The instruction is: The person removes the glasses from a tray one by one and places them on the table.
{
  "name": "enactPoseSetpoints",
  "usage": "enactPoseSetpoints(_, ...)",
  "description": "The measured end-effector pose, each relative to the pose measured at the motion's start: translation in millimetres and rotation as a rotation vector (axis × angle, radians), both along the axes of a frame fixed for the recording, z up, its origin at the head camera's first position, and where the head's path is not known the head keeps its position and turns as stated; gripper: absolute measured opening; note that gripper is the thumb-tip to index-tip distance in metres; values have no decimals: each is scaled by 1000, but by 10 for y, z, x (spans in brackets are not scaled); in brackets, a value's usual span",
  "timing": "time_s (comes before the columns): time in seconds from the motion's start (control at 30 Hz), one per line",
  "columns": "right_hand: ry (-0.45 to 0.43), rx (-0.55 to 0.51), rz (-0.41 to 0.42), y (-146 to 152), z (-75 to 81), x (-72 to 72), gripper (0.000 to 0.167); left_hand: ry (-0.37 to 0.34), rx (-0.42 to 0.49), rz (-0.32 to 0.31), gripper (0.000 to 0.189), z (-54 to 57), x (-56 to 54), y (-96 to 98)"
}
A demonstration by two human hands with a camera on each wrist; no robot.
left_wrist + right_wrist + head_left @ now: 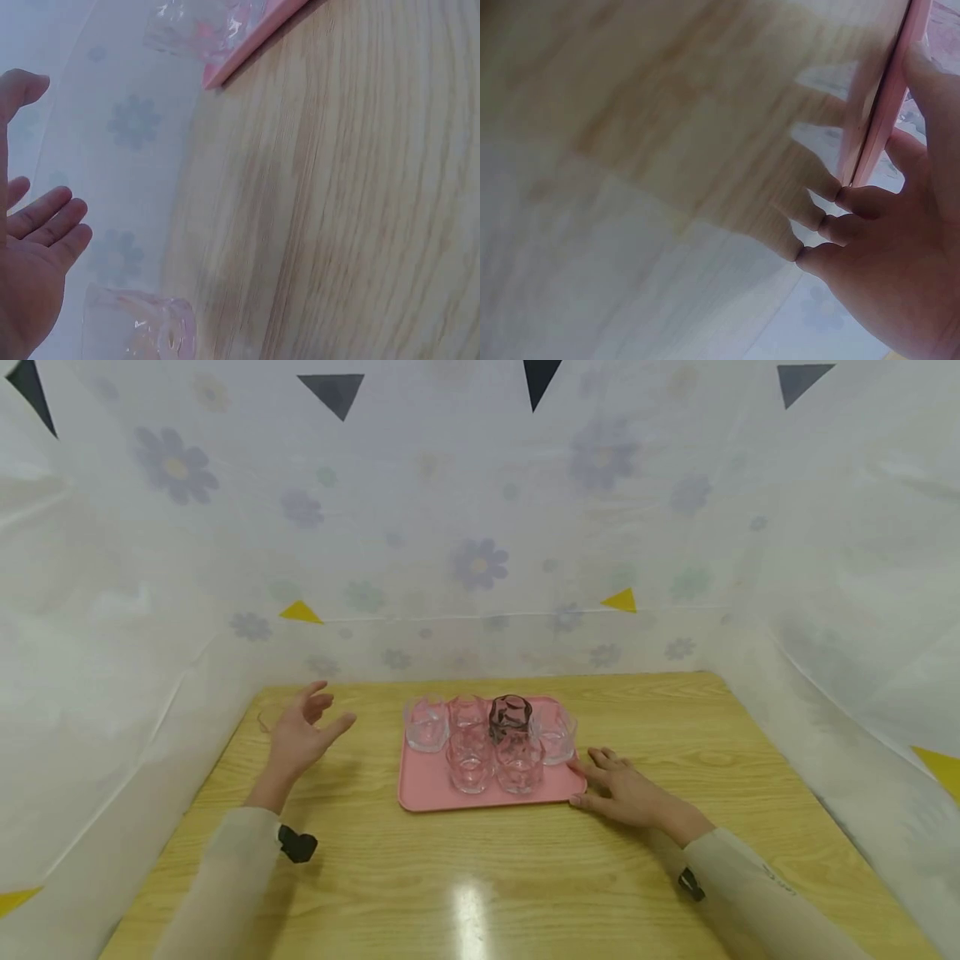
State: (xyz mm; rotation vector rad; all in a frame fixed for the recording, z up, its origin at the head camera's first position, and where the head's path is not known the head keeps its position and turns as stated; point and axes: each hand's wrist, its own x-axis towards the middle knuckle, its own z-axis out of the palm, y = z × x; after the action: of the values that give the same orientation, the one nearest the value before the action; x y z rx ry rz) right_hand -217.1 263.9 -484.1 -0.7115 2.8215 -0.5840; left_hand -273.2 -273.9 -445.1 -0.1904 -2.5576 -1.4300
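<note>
My left hand point(298, 739) is held above the left part of the table, its fingers spread and nothing between them. Beside it in the left wrist view stands a clear glass cup point(139, 326); the head view mostly hides that cup behind the hand. A pink tray point(427, 789) lies mid-table and carries several glass cups. One is dark grey point(512, 718), while the others, such as the left clear cup point(427, 727) and a front cup point(471, 764), are see-through. My right hand point(626, 792) touches the tray's right edge near its front corner, with some fingertips resting on the table.
The wooden table point(420, 877) has white flowered sheeting point(480, 635) behind it and along both sides. Yellow triangles, one point(621, 600) at the back right, mark the sheeting. A black wrist device point(297, 843) sits at the left sleeve and another point(691, 884) at the right.
</note>
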Motion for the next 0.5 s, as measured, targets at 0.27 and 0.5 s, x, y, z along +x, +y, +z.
enactPoseSetpoints(0.27, 0, 2, -2, 12, -21, -10, 75, -32, -2, -105, 84, -79, 13, 274)
enactPoseSetpoints(0.5, 10, 2, 1, 18, -28, -14, 75, -25, 8, -144, 81, -134, -24, 446)
